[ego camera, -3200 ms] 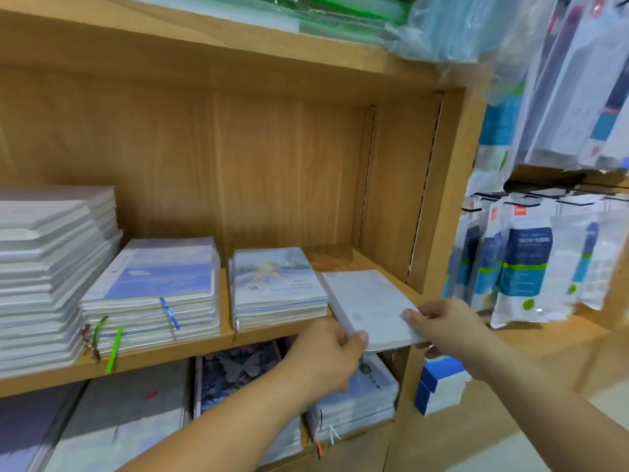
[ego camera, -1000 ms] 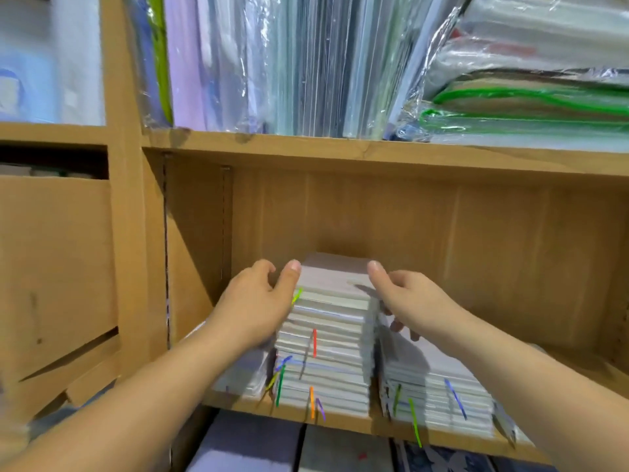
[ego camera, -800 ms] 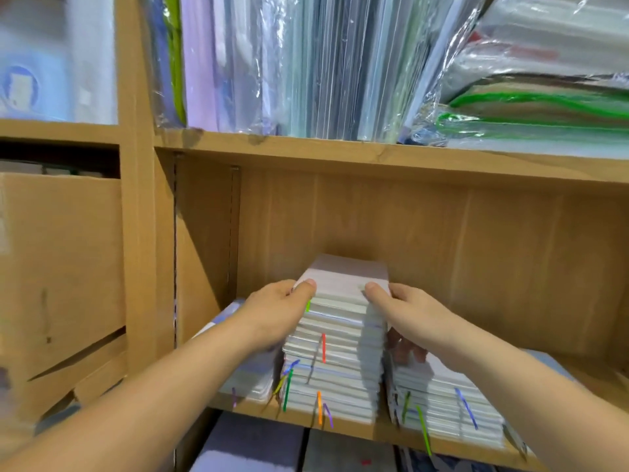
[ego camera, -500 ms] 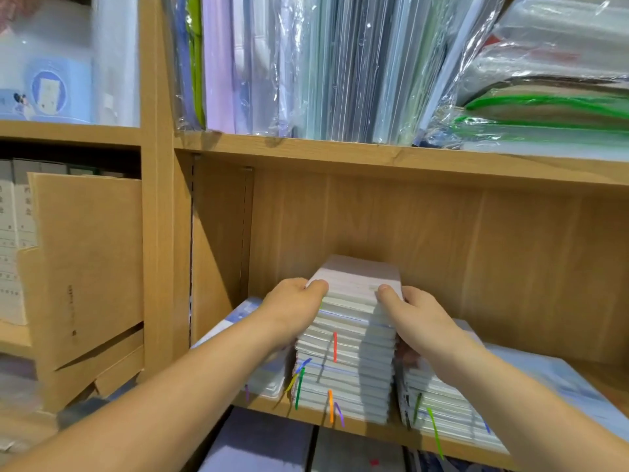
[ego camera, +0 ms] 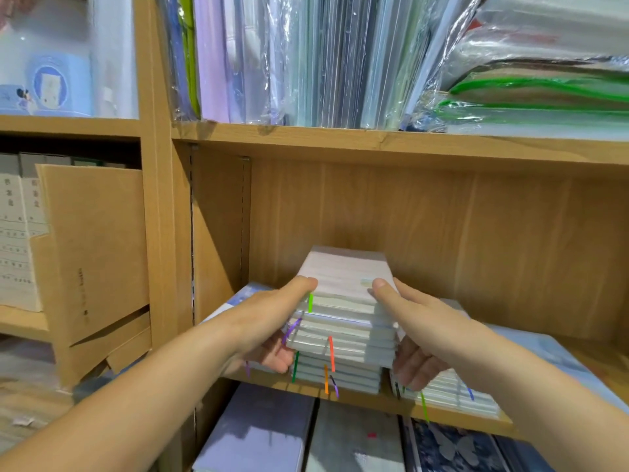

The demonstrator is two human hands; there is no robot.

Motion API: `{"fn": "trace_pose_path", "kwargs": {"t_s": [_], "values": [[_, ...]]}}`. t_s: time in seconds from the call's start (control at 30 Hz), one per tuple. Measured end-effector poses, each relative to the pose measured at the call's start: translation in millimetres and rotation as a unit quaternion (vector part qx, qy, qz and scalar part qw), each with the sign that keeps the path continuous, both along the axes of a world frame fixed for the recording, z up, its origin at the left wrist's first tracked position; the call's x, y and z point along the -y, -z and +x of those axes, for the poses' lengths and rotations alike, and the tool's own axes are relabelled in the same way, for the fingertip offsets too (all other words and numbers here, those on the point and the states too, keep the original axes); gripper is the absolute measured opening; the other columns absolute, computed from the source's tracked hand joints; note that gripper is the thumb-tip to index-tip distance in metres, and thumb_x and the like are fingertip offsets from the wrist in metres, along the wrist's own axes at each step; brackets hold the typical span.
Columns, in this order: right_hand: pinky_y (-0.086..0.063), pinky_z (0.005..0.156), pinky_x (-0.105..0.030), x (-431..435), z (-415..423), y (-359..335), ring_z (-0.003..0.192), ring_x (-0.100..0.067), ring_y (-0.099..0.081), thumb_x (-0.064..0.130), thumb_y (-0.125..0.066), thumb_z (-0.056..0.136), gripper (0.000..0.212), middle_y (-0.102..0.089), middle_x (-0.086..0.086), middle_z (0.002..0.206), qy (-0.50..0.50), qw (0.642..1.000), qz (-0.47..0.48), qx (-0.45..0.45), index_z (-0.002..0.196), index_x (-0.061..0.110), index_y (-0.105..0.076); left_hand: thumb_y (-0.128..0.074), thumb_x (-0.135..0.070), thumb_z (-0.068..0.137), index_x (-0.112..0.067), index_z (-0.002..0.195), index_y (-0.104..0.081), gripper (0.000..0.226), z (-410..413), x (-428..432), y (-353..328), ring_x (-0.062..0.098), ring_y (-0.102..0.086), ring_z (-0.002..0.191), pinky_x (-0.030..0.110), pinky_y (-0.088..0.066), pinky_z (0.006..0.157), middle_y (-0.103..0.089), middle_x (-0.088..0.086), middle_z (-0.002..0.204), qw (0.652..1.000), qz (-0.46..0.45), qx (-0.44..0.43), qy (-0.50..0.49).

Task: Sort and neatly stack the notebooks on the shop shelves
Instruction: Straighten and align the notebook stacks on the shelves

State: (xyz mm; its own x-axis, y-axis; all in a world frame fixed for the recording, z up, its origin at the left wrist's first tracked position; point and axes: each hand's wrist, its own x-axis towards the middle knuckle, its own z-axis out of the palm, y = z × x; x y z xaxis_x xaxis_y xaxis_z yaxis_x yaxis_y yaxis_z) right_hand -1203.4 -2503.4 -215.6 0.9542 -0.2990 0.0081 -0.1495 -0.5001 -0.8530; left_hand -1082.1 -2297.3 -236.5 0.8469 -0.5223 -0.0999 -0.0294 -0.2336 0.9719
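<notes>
I judge the job to be partway through. On this shelf (ego camera: pixel 367 400) the notebooks already sit in separate piles side by side: a low pile (ego camera: pixel 240 296) at the far left against the side wall, the tall stack of notebooks (ego camera: pixel 340 335) in the middle, and another pile (ego camera: pixel 452 396) to the right. The tall one is not neat yet. Its edges step in and out, the upper part sits a little off from the bottom few (ego camera: pixel 340 381), and coloured ribbon markers poke out at the near face. So squaring it is left to do, and perhaps the neighbours too (I can't tell whether the covers on the shelf below (ego camera: pixel 258 434) need sorting).

The tall stack lies directly between my hands. My left hand (ego camera: pixel 265 321) clasps its left side, thumb laid on the top cover and fingers curled in under the upper part. My right hand (ego camera: pixel 422 325) mirrors it on the right side — thumb on top, fingers tucked below. Both hands are closed around that upper bundle, which I take to be raised slightly or pressed square, while the bottom few rest on the shelf near its front edge.
</notes>
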Motion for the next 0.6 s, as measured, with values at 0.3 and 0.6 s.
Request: {"fn": "trace_pose_path", "kwargs": {"t_s": [0.3,0.6], "values": [[-0.065,0.067,-0.044,-2,2,13,0.071,-0.036,-0.077,0.09,-0.043,0.08,0.013,-0.075,-0.012,0.069,0.042,0.998,0.053,-0.008,0.077,0.086,-0.031,-0.064,-0.094,0.059,-0.018,0.104,-0.077,0.089,-5,-1,1,0.027,-0.069,0.063,0.034,-0.055,0.059,-0.073,0.015,0.08,0.998,-0.042,-0.034,-0.032],[-0.061,0.06,-0.036,-2,-2,16,0.065,-0.033,-0.073,0.076,-0.064,0.082,0.074,-0.076,-0.014,0.092,0.03,0.993,0.105,0.034,0.142,0.074,-0.021,-0.06,-0.076,0.081,-0.032,0.095,-0.073,0.049,-22,-2,6,0.023,-0.074,0.062,0.03,-0.055,0.052,-0.077,0.005,0.078,0.995,-0.064,-0.009,-0.071]]}}
